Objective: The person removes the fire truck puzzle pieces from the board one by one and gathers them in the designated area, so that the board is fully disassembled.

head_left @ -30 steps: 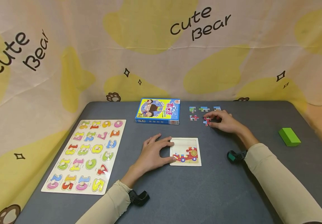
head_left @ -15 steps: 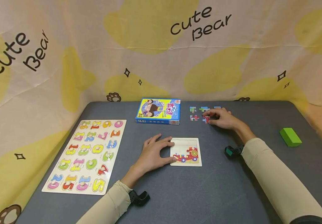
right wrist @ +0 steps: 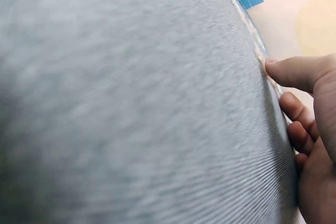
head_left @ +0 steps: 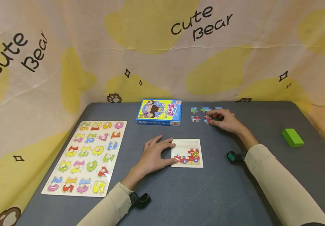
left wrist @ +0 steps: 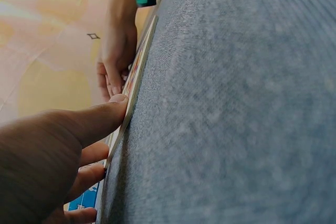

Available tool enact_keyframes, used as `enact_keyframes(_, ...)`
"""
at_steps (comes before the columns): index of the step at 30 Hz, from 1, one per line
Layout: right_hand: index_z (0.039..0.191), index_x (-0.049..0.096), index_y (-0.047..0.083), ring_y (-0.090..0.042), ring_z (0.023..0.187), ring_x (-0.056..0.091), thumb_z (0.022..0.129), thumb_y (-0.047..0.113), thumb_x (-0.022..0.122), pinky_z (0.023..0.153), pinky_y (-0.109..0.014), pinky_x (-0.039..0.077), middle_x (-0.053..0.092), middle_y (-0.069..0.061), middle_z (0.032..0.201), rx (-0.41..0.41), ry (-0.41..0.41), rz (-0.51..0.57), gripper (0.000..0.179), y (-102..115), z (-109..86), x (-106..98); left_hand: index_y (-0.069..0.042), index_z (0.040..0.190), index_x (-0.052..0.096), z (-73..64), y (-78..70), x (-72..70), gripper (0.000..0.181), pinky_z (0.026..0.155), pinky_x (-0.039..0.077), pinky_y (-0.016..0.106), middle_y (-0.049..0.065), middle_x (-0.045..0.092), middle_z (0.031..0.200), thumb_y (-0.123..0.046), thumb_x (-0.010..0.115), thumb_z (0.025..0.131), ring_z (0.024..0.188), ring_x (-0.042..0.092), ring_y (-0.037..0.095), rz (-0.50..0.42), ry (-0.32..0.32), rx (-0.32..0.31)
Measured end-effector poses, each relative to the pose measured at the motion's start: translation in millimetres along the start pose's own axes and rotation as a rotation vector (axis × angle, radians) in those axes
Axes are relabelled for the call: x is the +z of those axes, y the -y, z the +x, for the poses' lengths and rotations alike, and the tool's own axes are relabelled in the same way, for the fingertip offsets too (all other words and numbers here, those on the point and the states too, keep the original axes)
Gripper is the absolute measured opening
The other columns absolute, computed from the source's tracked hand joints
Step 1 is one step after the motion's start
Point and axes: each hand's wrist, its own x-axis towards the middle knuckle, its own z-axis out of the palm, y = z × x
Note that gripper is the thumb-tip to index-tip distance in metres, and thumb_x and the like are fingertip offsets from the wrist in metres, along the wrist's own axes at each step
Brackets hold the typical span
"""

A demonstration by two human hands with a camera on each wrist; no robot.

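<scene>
Head: left grip [head_left: 155, 156] at puzzle edge [head_left: 173, 152]

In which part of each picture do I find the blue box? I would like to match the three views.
Head: the blue box lies near the picture's centre.
Left wrist: a small part, at lower left, partly hidden behind the left hand.
Right wrist: a part at the top edge, right of centre, cut off by the frame.
Shared landmark: the right hand, also at upper left in left wrist and at the right edge in right wrist.
</scene>
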Motion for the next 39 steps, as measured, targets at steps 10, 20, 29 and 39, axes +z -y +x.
enact_keyframes(10,0.119,0.074,0.007,-0.026,0.092,0.042,0.092,0.018,0.076,0.086,-0.049,0.019,0.064,-0.017,0.104,0.026,-0.129,-0.048,0.029,-3.5,-2.6,9.6,-0.021,0.134,0.068,-0.8,0.1,0.1,0.057,0.119,0.017,0.064,-0.003,0.053,0.154,-0.047,0.08,0.084,0.153,0.03,0.035,-0.007,0.006,-0.007)
enact_keyframes(20,0.118,0.074,0.007,-0.024,0.089,0.039,0.093,0.019,0.074,0.083,-0.049,0.017,0.062,-0.016,0.101,0.055,-0.146,-0.073,0.028,-2.8,-2.0,11.7,-0.02,0.134,0.068,-0.6,-2.3,-0.6,0.058,0.119,0.017,0.065,-0.001,0.053,0.154,-0.046,0.08,0.084,0.153,0.03,0.035,-0.009,0.009,0.002)
enact_keyframes(29,0.121,0.073,0.007,-0.024,0.091,0.042,0.095,0.019,0.072,0.084,-0.043,0.021,0.061,-0.016,0.104,0.04,-0.165,0.014,0.028,-3.3,-6.4,9.9,-0.02,0.134,0.068,0.3,-2.4,-1.3,0.058,0.119,0.017,0.065,-0.001,0.053,0.155,-0.046,0.08,0.084,0.153,0.03,0.036,-0.014,0.012,-0.002)
enact_keyframes(39,0.116,0.075,0.012,-0.021,0.092,0.046,0.094,0.015,0.073,0.08,-0.033,0.035,0.068,-0.007,0.101,-0.105,-0.034,0.068,0.022,16.4,-34.3,16.2,-0.021,0.134,0.068,1.5,-3.1,-2.7,0.059,0.119,0.018,0.064,-0.003,0.053,0.155,-0.047,0.08,0.084,0.153,0.03,0.034,-0.002,0.018,-0.018)
